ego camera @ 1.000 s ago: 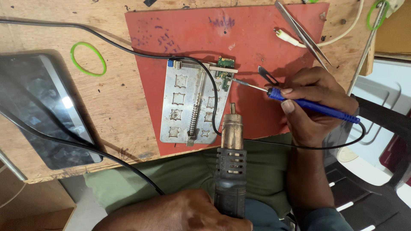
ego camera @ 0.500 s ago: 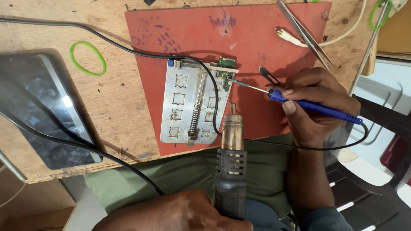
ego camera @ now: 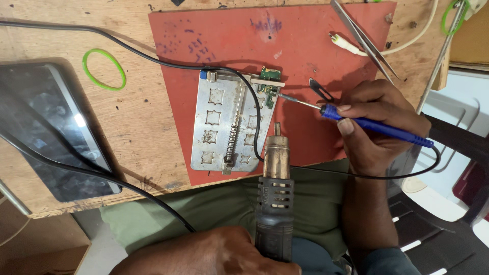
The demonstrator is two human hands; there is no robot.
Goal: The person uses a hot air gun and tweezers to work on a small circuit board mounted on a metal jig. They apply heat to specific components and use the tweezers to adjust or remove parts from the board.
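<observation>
From the head camera, looking straight down: the right hand is closed in a pen grip around a blue-handled soldering iron, whose thin metal tip reaches left and touches the small green circuit board. That board is clamped at the upper right corner of a metal holding plate, which lies on a red mat on the wooden worktop; the board sits well to the left of the right hand, at the end of the iron's tip.

The left hand, at the bottom edge, is wrapped around the dark grip of a hot-air gun. Its brass-coloured nozzle points up toward the board and stops just below it, near the plate's right edge.

A black cable crosses the plate. Tweezers rest on the mat's upper right, a green rubber band and a tablet lie to the left.
</observation>
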